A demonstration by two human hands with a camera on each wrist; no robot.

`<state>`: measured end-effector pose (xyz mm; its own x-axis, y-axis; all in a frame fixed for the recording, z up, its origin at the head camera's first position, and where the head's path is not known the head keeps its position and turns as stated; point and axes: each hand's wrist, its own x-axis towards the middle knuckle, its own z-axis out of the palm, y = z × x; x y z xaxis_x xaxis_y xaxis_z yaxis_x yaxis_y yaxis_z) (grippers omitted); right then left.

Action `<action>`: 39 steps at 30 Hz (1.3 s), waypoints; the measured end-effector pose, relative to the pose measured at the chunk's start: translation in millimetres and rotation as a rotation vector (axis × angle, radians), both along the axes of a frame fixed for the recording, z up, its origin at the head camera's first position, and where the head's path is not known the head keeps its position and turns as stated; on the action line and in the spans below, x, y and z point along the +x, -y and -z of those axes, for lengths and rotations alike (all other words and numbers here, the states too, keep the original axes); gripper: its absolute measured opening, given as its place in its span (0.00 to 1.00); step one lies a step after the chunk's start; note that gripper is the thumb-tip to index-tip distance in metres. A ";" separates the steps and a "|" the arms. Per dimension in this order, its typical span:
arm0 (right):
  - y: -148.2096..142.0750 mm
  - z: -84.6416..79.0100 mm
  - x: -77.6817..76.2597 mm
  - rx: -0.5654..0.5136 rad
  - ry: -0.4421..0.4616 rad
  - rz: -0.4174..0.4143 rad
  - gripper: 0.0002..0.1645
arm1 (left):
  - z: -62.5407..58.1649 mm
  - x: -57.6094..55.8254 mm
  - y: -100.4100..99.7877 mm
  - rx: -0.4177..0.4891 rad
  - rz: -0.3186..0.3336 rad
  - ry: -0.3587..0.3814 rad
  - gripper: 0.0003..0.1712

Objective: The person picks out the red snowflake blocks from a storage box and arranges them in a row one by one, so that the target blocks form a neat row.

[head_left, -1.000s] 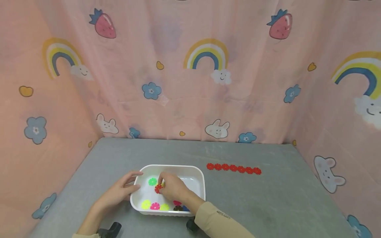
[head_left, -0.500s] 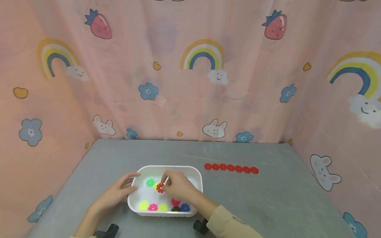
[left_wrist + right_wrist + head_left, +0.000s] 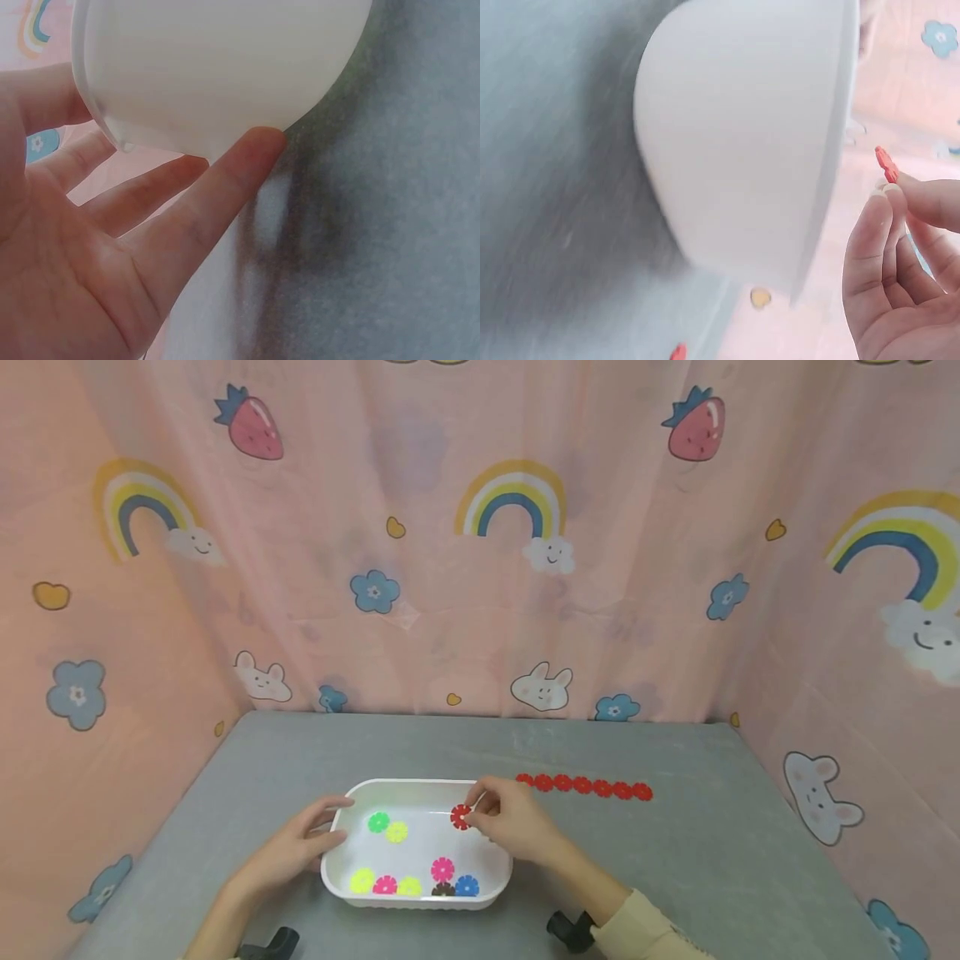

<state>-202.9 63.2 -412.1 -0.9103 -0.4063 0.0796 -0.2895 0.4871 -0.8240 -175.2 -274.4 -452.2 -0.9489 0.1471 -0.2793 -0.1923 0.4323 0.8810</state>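
Observation:
A white tray stands on the grey table. My left hand rests at its left end; in the left wrist view the extended fingers touch the outer wall of the tray. Over the tray's right side, my right hand pinches a red snowflake disc between thumb and fingertips. The right wrist view has this red disc edge-on, raised past the rim. Inside the tray lie a green disc, a blue disc, a dark brown disc and several yellow and pink ones.
A row of several red discs runs along the table behind and right of the tray, its left end partly covered by my right hand. A pink patterned curtain surrounds the table's back and sides.
My right hand has lifted the red disc from beside the yellow one and carried it right, to the tray's right rim. The left hand stays at the tray's left end.

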 end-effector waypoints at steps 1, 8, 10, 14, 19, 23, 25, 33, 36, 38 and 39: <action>-5.4 -0.6 -0.4 -0.002 -0.010 0.011 0.06 | 0.2 -0.2 0.2 -0.001 0.001 -0.001 0.31; -43.5 1.3 -3.1 -0.032 -0.025 0.098 0.07 | 0.9 -0.9 -0.3 -0.014 0.003 -0.007 0.31; -56.0 3.5 -4.2 -0.033 -0.024 0.112 0.07 | 0.6 -0.8 -0.6 -0.014 0.003 -0.012 0.31; -81.8 8.0 -7.9 -0.015 -0.004 0.143 0.07 | 0.1 -0.5 -0.5 -0.003 0.009 -0.015 0.31; -113.1 13.5 -12.6 -0.011 0.003 0.166 0.07 | -0.6 -0.3 0.2 0.004 0.014 -0.006 0.31; -136.6 17.5 -16.0 -0.035 0.000 0.172 0.07 | -0.2 -0.2 0.5 0.015 0.010 0.006 0.30; -147.2 19.4 -17.4 -0.039 0.010 0.176 0.08 | -0.2 0.0 0.6 0.019 0.010 0.010 0.30; -183.4 25.1 -27.5 0.021 0.012 0.246 0.10 | 0.0 -0.7 2.0 0.010 0.017 -0.003 0.31; -196.3 27.5 -32.4 0.050 0.006 0.278 0.10 | 0.5 -1.0 2.1 0.010 0.017 -0.002 0.31; -204.6 28.8 -35.1 0.066 0.005 0.297 0.11 | 0.9 -1.3 2.0 0.009 0.018 -0.001 0.31; -208.6 29.2 -36.2 0.072 0.009 0.309 0.11 | 1.1 -1.4 1.9 0.008 0.017 0.000 0.31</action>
